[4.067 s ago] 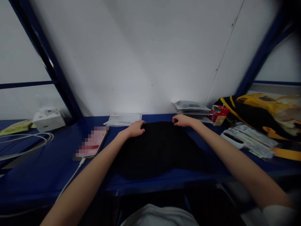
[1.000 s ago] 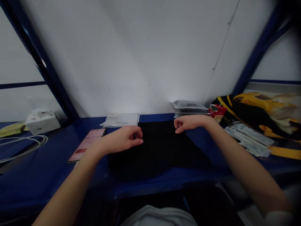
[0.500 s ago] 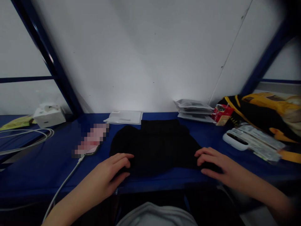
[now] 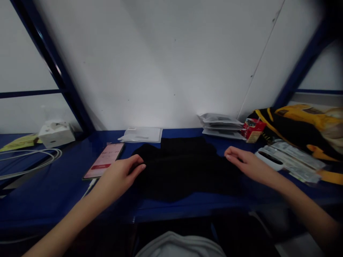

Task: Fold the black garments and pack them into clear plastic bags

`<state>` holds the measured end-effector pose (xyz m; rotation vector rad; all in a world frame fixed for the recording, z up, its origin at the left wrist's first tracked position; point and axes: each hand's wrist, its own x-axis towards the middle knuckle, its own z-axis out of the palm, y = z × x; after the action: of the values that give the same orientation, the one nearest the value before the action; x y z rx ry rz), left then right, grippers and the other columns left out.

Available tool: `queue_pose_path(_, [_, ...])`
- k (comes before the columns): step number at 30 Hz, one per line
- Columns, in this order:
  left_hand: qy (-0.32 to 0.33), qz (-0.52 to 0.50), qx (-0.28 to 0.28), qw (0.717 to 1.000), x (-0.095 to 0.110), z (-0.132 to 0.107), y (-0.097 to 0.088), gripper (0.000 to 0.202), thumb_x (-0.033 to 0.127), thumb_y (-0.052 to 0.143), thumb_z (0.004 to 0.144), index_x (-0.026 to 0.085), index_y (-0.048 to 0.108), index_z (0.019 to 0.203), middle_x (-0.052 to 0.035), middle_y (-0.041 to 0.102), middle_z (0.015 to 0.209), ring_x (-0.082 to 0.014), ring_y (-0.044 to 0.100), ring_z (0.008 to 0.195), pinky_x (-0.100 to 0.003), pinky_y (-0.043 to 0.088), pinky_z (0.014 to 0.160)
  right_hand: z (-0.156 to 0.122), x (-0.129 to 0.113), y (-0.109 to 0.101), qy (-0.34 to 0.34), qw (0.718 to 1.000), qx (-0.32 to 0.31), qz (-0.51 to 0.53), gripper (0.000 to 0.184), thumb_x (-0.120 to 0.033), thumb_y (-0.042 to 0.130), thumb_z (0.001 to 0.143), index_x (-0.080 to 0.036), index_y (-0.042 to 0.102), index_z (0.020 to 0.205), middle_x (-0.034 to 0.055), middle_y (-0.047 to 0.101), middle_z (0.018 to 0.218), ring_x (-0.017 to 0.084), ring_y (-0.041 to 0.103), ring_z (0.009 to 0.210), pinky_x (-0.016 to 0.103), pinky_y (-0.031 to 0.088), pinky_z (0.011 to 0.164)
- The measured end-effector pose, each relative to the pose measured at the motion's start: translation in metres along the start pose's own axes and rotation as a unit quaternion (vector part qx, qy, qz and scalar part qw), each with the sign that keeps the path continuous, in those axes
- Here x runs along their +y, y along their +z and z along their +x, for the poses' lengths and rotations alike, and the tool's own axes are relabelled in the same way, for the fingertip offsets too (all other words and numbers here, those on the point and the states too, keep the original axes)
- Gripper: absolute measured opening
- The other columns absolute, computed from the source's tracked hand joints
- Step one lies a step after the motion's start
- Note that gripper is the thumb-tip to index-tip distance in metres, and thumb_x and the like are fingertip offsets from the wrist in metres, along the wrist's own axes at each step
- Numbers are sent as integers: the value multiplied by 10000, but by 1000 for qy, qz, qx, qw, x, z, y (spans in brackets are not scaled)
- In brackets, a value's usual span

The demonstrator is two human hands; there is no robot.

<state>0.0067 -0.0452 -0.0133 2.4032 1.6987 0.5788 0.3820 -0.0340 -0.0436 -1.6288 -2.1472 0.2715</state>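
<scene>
Black cloth (image 4: 184, 175), center-frame; left hand (image 4: 121, 174), right hand (image 4: 248, 163), grip apparently pinching its sides; even tension should avoid creases.

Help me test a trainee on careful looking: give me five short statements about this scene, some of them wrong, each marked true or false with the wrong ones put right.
1. The black cloth lies on the blue table. True.
2. The left hand and the right hand are on the same side of the cloth. False: the left hand is by its left side, the right hand by its right side.
3. The phone lies screen down. False: its lit screen faces up.
4. A white cable reaches the phone's near end. True.
5. The red box stands left of the stacked packets. False: it stands to their right.
</scene>
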Motion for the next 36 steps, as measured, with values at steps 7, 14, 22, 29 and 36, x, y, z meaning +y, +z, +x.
queue_pose_path(7, [-5,116,-63,991,1,30,-11,299,432,387,799,210,588,804,-1,613,645,-151,535,577,-245,330,525,37,-4,-7,1,991,-39,-130,220,-323,349,832,-214,538,806,30,611,699,172,537,632,280,358,594])
queue_pose_path(14, [9,182,-66,981,-14,48,4,243,392,419,800,207,574,771,-25,627,716,-167,556,628,-262,362,581,60,9,6,-75,974,-48,-208,209,-327,365,848,-203,532,841,47,608,768,193,560,718,273,346,586])
queue_pose_path(22, [121,215,23,969,-5,34,9,264,221,359,834,173,516,1041,-77,539,1058,-208,523,929,-318,426,755,76,-21,0,-157,968,35,-191,244,-304,387,841,-174,547,971,88,560,969,203,536,848,334,411,744])
queue_pose_path(29, [218,194,-53,955,-10,8,9,336,229,389,848,204,495,1166,-71,540,1123,-207,493,1023,-368,375,911,84,-79,32,-289,952,-35,-92,423,-347,327,878,-206,414,1266,72,401,1330,219,374,1194,395,289,998])
queue_pose_path(36, [189,177,-61,964,-31,0,18,398,131,356,826,218,471,1196,-54,495,1209,-175,475,1084,-314,376,937,93,-99,69,-323,941,-88,-52,472,-352,274,894,-195,324,1336,49,264,1418,199,203,1300,407,190,1058])
